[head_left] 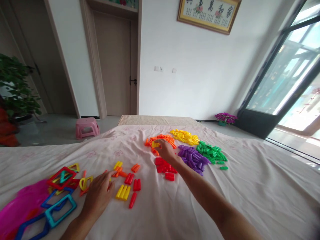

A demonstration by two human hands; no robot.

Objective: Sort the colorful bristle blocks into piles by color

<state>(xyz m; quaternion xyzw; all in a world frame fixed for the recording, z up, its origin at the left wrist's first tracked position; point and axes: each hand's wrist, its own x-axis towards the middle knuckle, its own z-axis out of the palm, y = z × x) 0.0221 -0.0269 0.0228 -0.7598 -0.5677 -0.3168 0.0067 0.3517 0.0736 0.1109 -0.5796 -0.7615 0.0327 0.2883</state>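
Note:
My right hand (165,149) reaches over a pile of small orange plastic pieces (163,137). Its fingertips are closed on a yellow plastic piece (155,144). At the left, my left hand (100,186) rests low over the cloth, fingers bent with a gap to the thumb. Its fingertips are next to orange pieces (121,172), with a speck of yellow showing between them. Nearby lie joined yellow pieces (123,192), red pairs (129,178) and a single red piece (132,200). More red pieces (163,165) lie under my right wrist.
Purple (192,158), green (211,151) and yellow (185,136) piles spread along the right and back of the cloth-covered table (160,213). Colored frame-shaped tiles (61,210) lie at the left beside a magenta object (25,203), blurred. A pink stool (87,127) stands beyond.

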